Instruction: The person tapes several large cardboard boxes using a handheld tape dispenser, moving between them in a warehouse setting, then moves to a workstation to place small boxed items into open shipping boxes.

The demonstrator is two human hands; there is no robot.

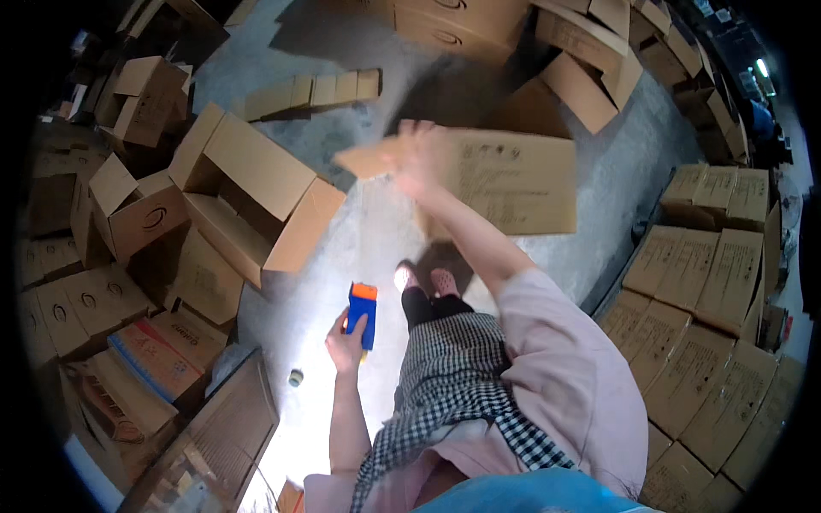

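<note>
Grey concrete floor (629, 171): one, beneath the left grip (345, 346) and the right grip (416, 162).
Stack of closed brown cardboard cartons (684, 342): one, at least twelve cartons showing, well right of both grips.
Brown printed cardboard carton (517, 192): one, directly right of the right grip, a printed side in view.
Open brown cardboard carton (256, 167): one, left of the right grip, beyond the left grip, flaps spread.
Folded brown cardboard strip (312, 92): one, beyond the right grip and to its left.
Brown cardboard flap (363, 160): one, at the printed carton's left end, touched by the right grip; that grip is blurred, so I cannot tell whether it is closed on it.
Pink shoes (406, 275): two, right of the left grip.
Blue block-shaped handheld tool with an orange end (363, 316): one, held in the left grip, fingers wrapped around it, orange end pointing away from the person.
Small dark round roll (295, 377): one, on the floor, left of the left grip.
</note>
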